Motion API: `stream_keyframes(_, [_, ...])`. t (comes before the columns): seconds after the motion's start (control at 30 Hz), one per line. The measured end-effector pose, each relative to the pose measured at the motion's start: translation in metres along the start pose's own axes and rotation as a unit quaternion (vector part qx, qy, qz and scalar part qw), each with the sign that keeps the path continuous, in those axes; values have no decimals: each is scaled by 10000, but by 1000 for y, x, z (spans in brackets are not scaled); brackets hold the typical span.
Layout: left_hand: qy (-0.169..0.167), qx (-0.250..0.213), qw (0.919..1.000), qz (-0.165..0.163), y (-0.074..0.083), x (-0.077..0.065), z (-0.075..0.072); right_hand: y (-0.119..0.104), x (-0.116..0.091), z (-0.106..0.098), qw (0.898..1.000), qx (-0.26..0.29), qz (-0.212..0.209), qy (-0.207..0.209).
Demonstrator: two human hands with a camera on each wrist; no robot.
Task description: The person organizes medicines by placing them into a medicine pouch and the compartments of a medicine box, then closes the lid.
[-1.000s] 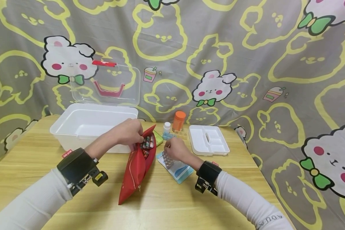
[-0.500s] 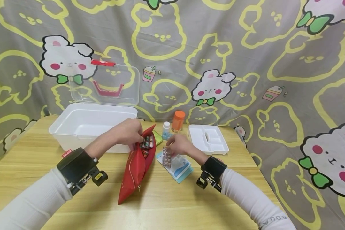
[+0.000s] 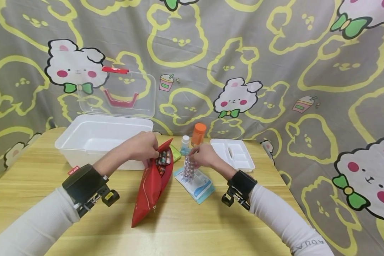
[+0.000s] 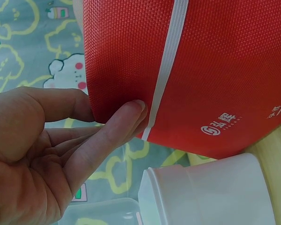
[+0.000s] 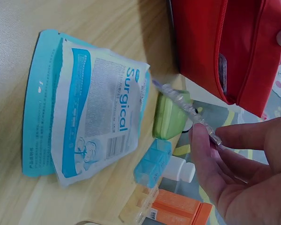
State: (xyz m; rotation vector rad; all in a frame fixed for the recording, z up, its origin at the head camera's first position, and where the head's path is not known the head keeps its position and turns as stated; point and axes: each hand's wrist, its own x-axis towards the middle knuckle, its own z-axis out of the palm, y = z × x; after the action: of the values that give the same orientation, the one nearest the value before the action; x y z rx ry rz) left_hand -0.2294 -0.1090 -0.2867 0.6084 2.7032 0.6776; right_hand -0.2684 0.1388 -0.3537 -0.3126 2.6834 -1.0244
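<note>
My left hand (image 3: 143, 146) pinches the upper edge of a red zip pouch (image 3: 149, 190), holding its mouth apart; the left wrist view has thumb and fingers on the red fabric (image 4: 122, 56). Blister packs of capsules (image 3: 164, 158) show inside the opening. To the right of the pouch, my right hand (image 3: 205, 155) pinches a clear blister pack (image 3: 188, 167) by its top end, and the pack hangs down. In the right wrist view this blister pack (image 5: 185, 105) is seen nearly edge-on. Below it on the table lie a white-and-blue "Surgical" packet (image 3: 192, 185) and a light-blue packet (image 5: 37, 117) under it.
A white bin (image 3: 70, 142) with its transparent lid (image 3: 118, 94) raised stands back left. Behind my right hand are a white-capped bottle (image 3: 185, 140), an orange jar (image 3: 198, 133), pill boxes (image 5: 152, 161) and a green case (image 5: 171, 115). A white divided tray (image 3: 243, 156) lies right.
My right hand has lifted the blister pack up off the packets and moved slightly right and back. The left hand and the pouch stay in place.
</note>
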Motion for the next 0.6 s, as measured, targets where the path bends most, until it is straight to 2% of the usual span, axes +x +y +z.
stream_keyframes(0.27, [-33,-18,10000,12,0,0,0,-4,0,-3,9999,-41,-12,164])
stream_keyframes(0.47, [-16,-47,10000,29,0,1,1,-11,2,-5,9991,339,-56,260])
stream_keyframes(0.6, [-67,-186,9998,-22,0,1,1,-16,4,-5,9956,913,-16,203])
